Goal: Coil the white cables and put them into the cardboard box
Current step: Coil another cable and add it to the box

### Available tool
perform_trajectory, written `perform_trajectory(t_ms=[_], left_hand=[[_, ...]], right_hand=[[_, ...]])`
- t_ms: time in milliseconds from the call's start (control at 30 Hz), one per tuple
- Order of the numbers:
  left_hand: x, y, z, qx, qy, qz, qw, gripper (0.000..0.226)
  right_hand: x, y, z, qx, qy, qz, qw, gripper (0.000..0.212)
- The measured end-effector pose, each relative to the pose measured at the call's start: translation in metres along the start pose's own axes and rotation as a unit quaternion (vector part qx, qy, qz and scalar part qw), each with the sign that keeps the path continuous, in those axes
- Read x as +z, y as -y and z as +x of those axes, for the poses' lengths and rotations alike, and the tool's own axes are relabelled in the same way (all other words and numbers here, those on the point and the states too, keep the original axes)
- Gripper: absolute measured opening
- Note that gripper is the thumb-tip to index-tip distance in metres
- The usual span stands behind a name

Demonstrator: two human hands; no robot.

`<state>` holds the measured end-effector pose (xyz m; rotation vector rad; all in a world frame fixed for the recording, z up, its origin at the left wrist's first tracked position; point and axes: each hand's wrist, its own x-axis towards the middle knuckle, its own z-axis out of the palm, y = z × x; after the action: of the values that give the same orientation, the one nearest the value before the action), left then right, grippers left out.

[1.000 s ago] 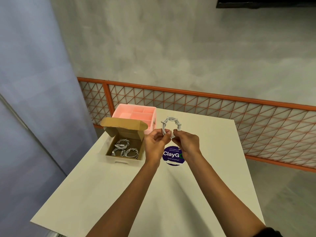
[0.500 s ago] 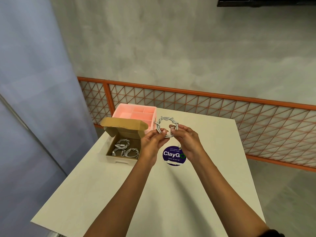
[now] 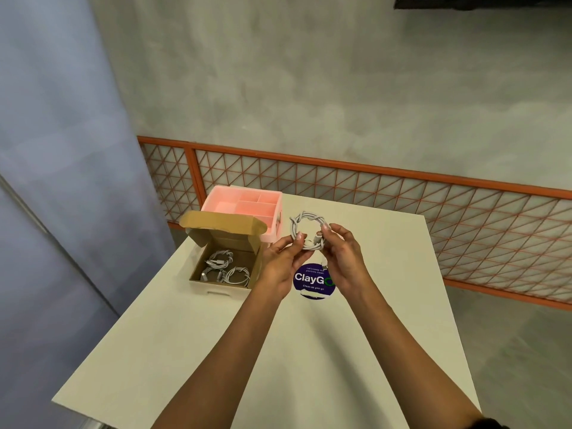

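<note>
A white cable (image 3: pixel 301 220), wound into a small ring, is held up above the table between both hands. My left hand (image 3: pixel 280 263) pinches the ring's lower left side. My right hand (image 3: pixel 342 258) pinches its right side, near a plug end. The open cardboard box (image 3: pixel 221 287) stands to the left of my hands with its lid flap raised. Inside it lie coiled white cables (image 3: pixel 224 269).
A pink divided tray (image 3: pixel 247 201) stands behind the cardboard box. A round purple sticker (image 3: pixel 312 281) lies on the white table (image 3: pixel 278 351) under my hands. An orange mesh railing (image 3: pixel 402 193) runs behind the table; the table's left edge is near the box.
The coil has shifted a little left and lower. My right hand's fingers have moved from the ring's bottom to its right side.
</note>
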<state>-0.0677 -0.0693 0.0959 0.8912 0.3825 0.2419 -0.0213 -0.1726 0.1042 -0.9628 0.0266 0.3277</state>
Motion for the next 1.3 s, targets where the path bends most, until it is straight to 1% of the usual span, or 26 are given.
perform_trajectory(t_ms=[67,167,200,333,467,600,733,800,900,933,1033,1133,1200,1300], left_hand=[[0.0,-0.002,0.0,-0.002,0.008,0.001,1.0,0.01],[-0.003,-0.002,0.001,-0.003,0.013,0.037,0.999,0.013],[-0.004,-0.002,0.002,0.0,0.013,0.046,0.999,0.014],[-0.013,-0.002,0.005,0.015,0.025,0.058,0.998,0.011],[-0.017,-0.005,0.007,0.02,0.051,0.08,0.995,0.011],[-0.022,-0.005,0.005,0.02,0.075,0.126,0.989,0.017],[-0.023,-0.004,0.007,0.064,0.062,0.214,0.973,0.02],[-0.023,-0.003,0.008,0.082,0.051,0.24,0.966,0.024],[-0.026,-0.002,0.01,0.094,0.036,0.251,0.963,0.028],[-0.027,-0.001,0.011,0.096,0.032,0.253,0.962,0.028],[-0.032,0.0,0.014,0.096,0.023,0.258,0.961,0.025],[-0.036,0.002,0.015,0.09,0.014,0.275,0.957,0.026],[-0.041,0.006,0.015,0.074,0.007,0.288,0.955,0.027],[-0.048,0.013,0.013,0.041,-0.008,0.265,0.963,0.026]], right_hand=[[0.0,0.001,0.001,0.002,0.004,0.025,1.0,0.02],[0.002,0.002,0.003,0.02,0.012,0.048,0.999,0.02],[0.003,0.002,0.004,0.023,0.021,0.042,0.999,0.02],[0.001,0.0,0.003,0.001,0.066,-0.049,0.997,0.022],[-0.001,0.001,0.001,-0.005,0.097,-0.073,0.993,0.018],[-0.002,0.002,0.001,0.026,0.123,-0.093,0.988,0.018],[-0.002,0.001,0.003,0.047,0.091,-0.087,0.991,0.025],[-0.001,0.001,0.004,0.036,0.073,-0.115,0.99,0.02],[-0.004,0.001,0.006,0.001,0.058,-0.189,0.98,0.004],[-0.006,0.0,0.008,-0.015,0.051,-0.22,0.974,0.005],[-0.011,-0.003,0.011,-0.052,0.023,-0.299,0.953,0.009],[-0.016,-0.005,0.012,-0.068,0.022,-0.357,0.931,0.011],[-0.02,-0.008,0.011,-0.064,0.009,-0.383,0.922,0.01],[-0.025,-0.019,0.01,-0.033,-0.025,-0.384,0.922,0.008]])
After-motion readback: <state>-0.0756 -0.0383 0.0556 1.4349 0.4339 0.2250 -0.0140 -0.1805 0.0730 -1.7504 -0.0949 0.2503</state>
